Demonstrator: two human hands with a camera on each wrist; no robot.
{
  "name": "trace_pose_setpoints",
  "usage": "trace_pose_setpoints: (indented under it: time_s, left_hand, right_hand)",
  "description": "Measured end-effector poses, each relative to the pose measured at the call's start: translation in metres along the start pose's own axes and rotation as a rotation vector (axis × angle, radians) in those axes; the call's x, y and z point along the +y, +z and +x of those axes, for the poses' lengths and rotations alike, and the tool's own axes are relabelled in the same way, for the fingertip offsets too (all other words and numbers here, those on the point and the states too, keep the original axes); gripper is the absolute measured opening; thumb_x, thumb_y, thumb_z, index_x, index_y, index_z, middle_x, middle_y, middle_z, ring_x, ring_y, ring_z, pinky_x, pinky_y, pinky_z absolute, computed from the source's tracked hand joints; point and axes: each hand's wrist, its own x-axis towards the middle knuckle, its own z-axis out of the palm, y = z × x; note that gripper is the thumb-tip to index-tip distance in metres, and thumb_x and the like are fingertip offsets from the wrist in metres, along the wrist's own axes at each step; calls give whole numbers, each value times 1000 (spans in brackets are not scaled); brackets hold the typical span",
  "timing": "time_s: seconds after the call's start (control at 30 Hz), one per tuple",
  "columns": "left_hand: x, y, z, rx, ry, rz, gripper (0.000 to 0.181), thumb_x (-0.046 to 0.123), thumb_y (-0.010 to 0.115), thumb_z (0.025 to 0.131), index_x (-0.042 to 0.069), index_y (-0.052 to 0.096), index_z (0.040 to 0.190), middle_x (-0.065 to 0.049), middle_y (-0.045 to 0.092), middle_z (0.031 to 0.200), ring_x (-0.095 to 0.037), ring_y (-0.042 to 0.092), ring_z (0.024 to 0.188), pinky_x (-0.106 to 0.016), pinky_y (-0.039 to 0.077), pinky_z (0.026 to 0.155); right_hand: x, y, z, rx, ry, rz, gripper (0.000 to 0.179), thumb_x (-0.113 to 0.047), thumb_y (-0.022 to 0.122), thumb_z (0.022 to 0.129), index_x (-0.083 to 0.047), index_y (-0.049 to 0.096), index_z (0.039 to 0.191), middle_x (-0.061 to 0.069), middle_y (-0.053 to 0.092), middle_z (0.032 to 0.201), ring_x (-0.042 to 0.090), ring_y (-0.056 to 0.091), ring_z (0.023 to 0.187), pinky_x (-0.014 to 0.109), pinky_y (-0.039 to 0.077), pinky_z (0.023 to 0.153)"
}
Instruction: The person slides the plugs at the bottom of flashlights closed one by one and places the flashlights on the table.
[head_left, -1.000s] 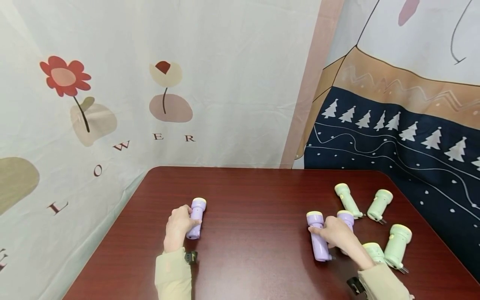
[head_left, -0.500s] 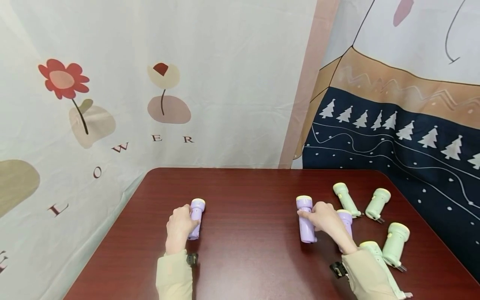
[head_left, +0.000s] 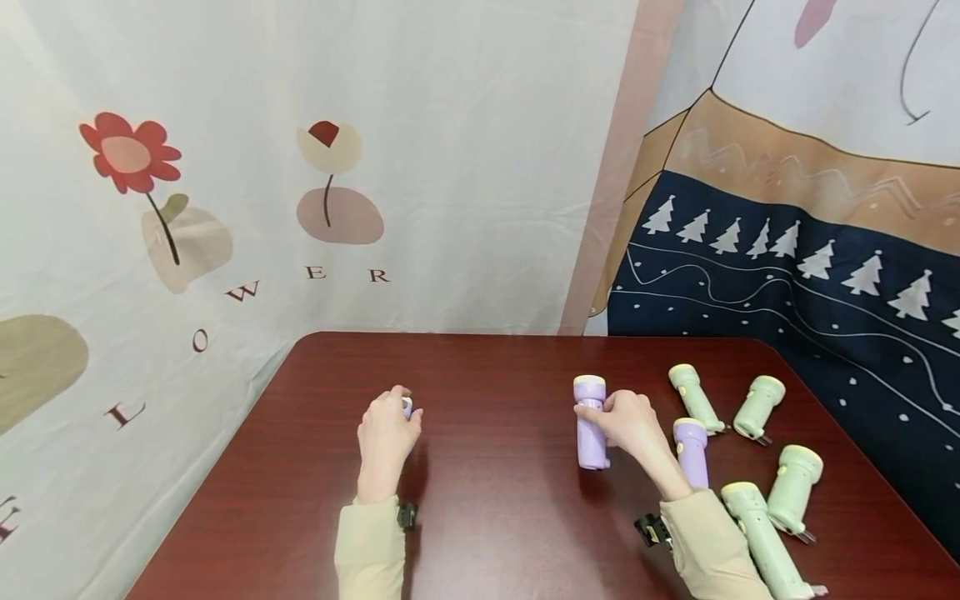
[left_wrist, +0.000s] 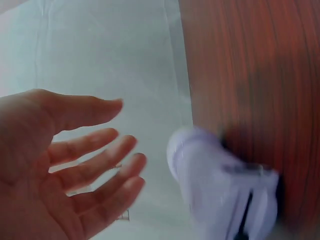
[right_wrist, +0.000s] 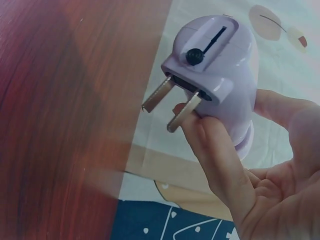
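My right hand grips a lilac flashlight between thumb and fingers over the middle right of the table. Two metal plug prongs stick out of its tail beside a black slider, seen in the right wrist view. Over on the left, my left hand has its fingers spread and relaxed with nothing in them. A second lilac flashlight lies on the table just beyond those fingertips; in the head view the hand hides most of it. A third lilac flashlight lies partly behind the right wrist.
Several pale green flashlights lie on the right side of the dark red table, among them one at the back and one near the right sleeve. Printed cloth hangs behind the table's back edge.
The right hand has carried its lilac flashlight leftward and toward the back. My left hand has let go of its flashlight and shifted slightly right and up, now covering it from the head camera.
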Motion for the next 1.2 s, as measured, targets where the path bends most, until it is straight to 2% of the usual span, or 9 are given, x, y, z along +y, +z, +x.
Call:
trace_pose_setpoints:
  time_s: [0.2, 0.37, 0.5, 0.7, 0.77, 0.93, 1.2]
  left_hand:
    - [26, 17, -2, 74, 137, -84, 30, 19, 73, 79, 7, 64, 104, -7, 71, 88, -31, 66, 80, -43, 51, 63]
    - [48, 30, -5, 76, 255, -175, 34, 23, 74, 79, 10, 64, 108, -5, 71, 88, -27, 68, 78, -39, 50, 64]
    - [63, 38, -11, 37, 336, -197, 37, 27, 74, 80, 11, 62, 112, -4, 71, 90, -23, 67, 79, -37, 51, 65]
    - [83, 47, -22, -84, 530, -260, 51, 32, 73, 82, 7, 56, 123, -7, 69, 97, -20, 68, 86, -32, 53, 72]
    - [88, 49, -26, -134, 570, -281, 54, 33, 73, 81, 8, 55, 125, -6, 68, 99, -19, 68, 89, -31, 54, 73]
    - [98, 53, -33, -214, 627, -287, 57, 38, 74, 80, 10, 53, 126, -4, 69, 103, -14, 67, 91, -26, 53, 76]
    - [107, 54, -41, -225, 682, -259, 66, 41, 77, 75, 7, 54, 127, -2, 70, 105, -10, 68, 88, -22, 53, 73]
  right_hand:
    - [-6, 3, 1, 30, -5, 45, 41, -39, 69, 82, 1, 65, 80, 14, 69, 79, 19, 67, 64, 28, 54, 55]
    - [-10, 5, -1, 90, -45, 68, 44, -40, 71, 81, 3, 63, 86, 18, 69, 84, 17, 66, 59, 28, 54, 52]
    - [-12, 7, -2, 127, -64, 81, 47, -42, 71, 80, 3, 61, 88, 18, 69, 84, 13, 62, 53, 27, 53, 50]
    - [-14, 8, -4, 169, -70, 100, 50, -44, 71, 80, 4, 60, 92, 20, 68, 85, 14, 61, 53, 27, 52, 50]
    - [-15, 8, -5, 180, -76, 110, 51, -44, 71, 80, 4, 60, 93, 20, 67, 86, 15, 61, 56, 28, 53, 51]
    - [-15, 9, -5, 201, -80, 128, 54, -46, 70, 80, 5, 60, 96, 21, 67, 88, 18, 63, 61, 29, 54, 52]
    - [-13, 11, -5, 221, -70, 164, 54, -46, 70, 81, 5, 59, 97, 22, 67, 84, 19, 63, 54, 28, 53, 51]
